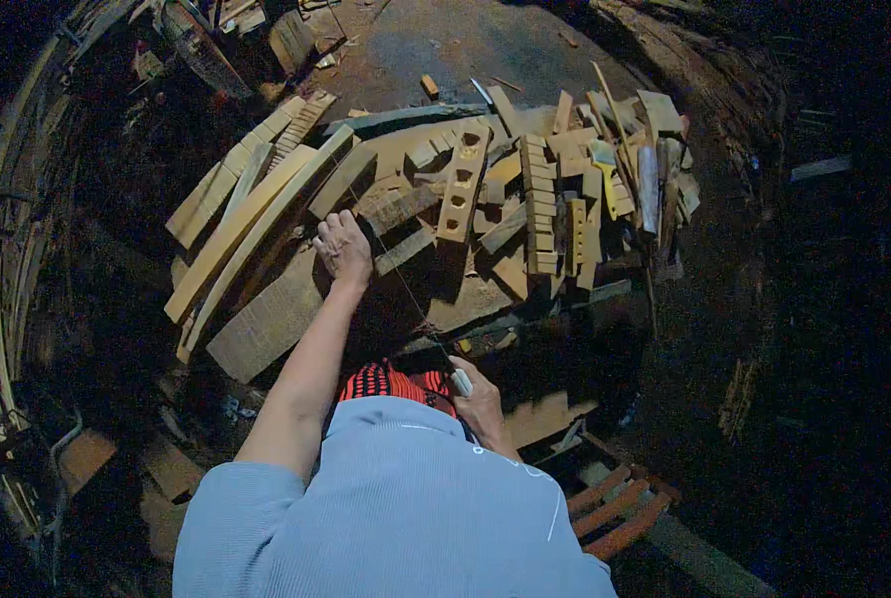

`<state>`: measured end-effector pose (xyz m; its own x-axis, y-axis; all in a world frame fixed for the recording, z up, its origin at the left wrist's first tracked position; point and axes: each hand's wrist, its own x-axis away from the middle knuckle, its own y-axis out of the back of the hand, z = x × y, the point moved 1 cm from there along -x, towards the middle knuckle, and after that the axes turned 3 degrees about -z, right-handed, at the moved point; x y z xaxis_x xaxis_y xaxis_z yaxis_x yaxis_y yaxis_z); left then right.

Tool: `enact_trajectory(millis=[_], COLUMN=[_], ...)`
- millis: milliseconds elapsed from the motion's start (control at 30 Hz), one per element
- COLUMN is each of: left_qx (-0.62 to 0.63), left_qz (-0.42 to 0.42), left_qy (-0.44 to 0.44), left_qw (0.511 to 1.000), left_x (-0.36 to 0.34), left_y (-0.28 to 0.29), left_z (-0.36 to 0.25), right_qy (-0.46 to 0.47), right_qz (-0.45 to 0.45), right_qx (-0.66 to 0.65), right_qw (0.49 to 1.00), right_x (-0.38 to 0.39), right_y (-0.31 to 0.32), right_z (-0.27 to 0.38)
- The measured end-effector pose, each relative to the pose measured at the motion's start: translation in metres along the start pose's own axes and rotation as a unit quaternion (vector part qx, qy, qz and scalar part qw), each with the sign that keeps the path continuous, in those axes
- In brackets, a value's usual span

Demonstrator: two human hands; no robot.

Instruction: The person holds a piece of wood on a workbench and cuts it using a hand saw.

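My left hand [344,247] reaches forward over the bench, fingers curled and closed, close to the lower end of a short wooden block [345,180]. What lies under its fingers is hidden. My right hand [481,407] is near my body, wrapped round a pale handle [461,381]. From that handle a thin dark wire or cord [406,286] runs up and left, passing just right of my left hand. It is too fine to tell which.
Wooden pieces crowd the bench: long curved strips [256,234], a board with several round holes [460,184], a notched strip [539,204] and a wide plank [266,324]. A yellow-handled brush [606,179] lies at right. A reddish-brown slatted seat [615,508] stands at lower right.
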<state>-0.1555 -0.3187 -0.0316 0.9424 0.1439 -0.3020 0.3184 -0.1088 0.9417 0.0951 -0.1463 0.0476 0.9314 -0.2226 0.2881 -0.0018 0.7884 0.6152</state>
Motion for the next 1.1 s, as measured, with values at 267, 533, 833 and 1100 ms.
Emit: enact_trajectory(millis=[267, 533, 833, 1100], left_qx=[0.008, -0.037, -0.031, 0.017], left_qz=[0.011, 0.017, -0.047, -0.025], left_qy=[-0.038, -0.040, -0.025, -0.035], left_qw=[0.999, 0.998, 0.998, 0.999], left_x=[0.001, 0.001, 0.000, -0.002], left_y=[-0.001, 0.001, 0.001, 0.007], left_z=[0.001, 0.002, -0.002, -0.002], right_qy=[-0.040, 0.077, 0.003, -0.063], right_qz=[0.046, 0.015, 0.042, 0.061], right_qx=[-0.021, -0.044, -0.039, -0.026], right_qw=[0.998, 0.996, 0.998, 0.996], right_x=[-0.003, -0.089, -0.045, 0.019], right_y=[0.008, -0.034, -0.018, 0.022], right_z=[0.007, 0.033, 0.010, -0.017])
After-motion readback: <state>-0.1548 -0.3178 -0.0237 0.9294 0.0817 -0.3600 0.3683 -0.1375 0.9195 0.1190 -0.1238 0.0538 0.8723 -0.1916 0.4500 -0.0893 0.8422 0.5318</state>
